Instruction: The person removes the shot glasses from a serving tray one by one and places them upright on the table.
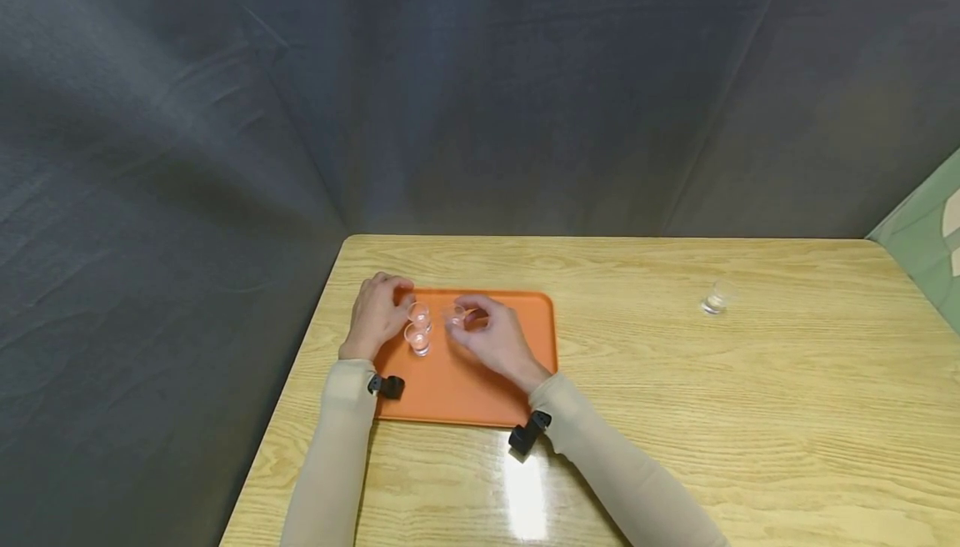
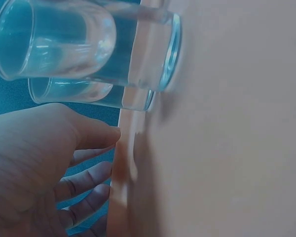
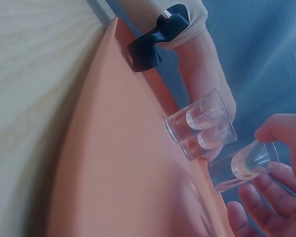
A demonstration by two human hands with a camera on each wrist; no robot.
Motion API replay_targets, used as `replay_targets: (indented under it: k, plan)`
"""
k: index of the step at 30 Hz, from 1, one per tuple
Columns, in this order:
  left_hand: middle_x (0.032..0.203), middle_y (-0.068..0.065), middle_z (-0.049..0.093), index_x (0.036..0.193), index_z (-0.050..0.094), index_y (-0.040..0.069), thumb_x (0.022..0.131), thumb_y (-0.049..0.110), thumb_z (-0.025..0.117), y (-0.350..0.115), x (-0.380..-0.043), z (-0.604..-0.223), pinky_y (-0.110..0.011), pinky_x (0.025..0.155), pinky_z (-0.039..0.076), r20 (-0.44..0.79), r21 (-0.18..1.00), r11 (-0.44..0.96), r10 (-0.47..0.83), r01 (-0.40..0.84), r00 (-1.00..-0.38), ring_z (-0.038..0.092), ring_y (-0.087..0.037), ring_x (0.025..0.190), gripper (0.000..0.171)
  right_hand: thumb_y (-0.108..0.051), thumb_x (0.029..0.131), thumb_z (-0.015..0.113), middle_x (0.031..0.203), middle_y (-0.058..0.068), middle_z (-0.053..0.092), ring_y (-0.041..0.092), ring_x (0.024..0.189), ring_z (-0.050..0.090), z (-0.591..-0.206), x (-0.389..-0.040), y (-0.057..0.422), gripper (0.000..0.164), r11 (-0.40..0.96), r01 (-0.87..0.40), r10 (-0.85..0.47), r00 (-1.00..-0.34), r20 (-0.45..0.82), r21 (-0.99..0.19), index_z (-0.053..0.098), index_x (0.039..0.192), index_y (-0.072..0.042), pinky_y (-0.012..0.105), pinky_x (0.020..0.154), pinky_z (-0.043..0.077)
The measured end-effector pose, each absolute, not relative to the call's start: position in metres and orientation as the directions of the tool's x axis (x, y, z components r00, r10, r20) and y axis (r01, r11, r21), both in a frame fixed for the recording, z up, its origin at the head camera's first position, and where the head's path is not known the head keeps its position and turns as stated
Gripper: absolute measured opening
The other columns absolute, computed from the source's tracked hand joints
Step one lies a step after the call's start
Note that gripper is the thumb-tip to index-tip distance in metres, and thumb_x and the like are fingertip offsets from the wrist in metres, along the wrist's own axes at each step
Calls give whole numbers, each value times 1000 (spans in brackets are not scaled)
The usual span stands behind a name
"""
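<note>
Orange tray (image 1: 450,401), one, flat on wood-grain bench (image 1: 750,414). Clear glasses, four: front glass (image 1: 420,342) and rear glass (image 1: 419,314), both upright on the tray's left part, close together; held glass (image 3: 242,168), pinched between thumb and fingers of right hand (image 1: 497,343), just to the right of that pair, contact with the tray impossible to tell; lone glass (image 1: 715,301), on the bench, well apart to the right. Left hand (image 1: 377,315): fingers loosely parted, gripping nothing, at the tray's left edge, near the pair.
</note>
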State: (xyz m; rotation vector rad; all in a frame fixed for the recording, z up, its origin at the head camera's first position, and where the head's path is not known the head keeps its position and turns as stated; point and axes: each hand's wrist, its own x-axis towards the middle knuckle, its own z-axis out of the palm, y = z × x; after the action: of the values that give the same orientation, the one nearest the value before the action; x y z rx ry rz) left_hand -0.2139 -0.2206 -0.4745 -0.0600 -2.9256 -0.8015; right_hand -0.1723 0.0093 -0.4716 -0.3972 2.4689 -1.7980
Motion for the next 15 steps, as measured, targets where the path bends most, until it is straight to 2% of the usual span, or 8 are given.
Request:
replay_targets:
  k: [4, 15]
  plan:
    - [133, -18, 66, 126, 76, 9, 103, 23, 68, -221, -214, -474, -56, 105, 49, 119, 509, 858, 15, 74, -993, 57, -42, 125, 28, -19, 92, 80, 121, 7, 76, 21, 102, 71, -473, -170, 14, 40, 272, -190, -247, -961, 123, -943, 73, 129, -6, 41, 92, 59]
    - [133, -18, 66, 125, 76, 9, 102, 23, 68, -220, -216, -475, -56, 104, 49, 121, 504, 861, 17, 76, -993, 57, -42, 124, 28, -16, 89, 83, 109, 9, 78, 22, 94, 73, -474, -165, 28, 43, 231, -189, -200, -969, 143, -955, 74, 129, -4, 31, 85, 61]
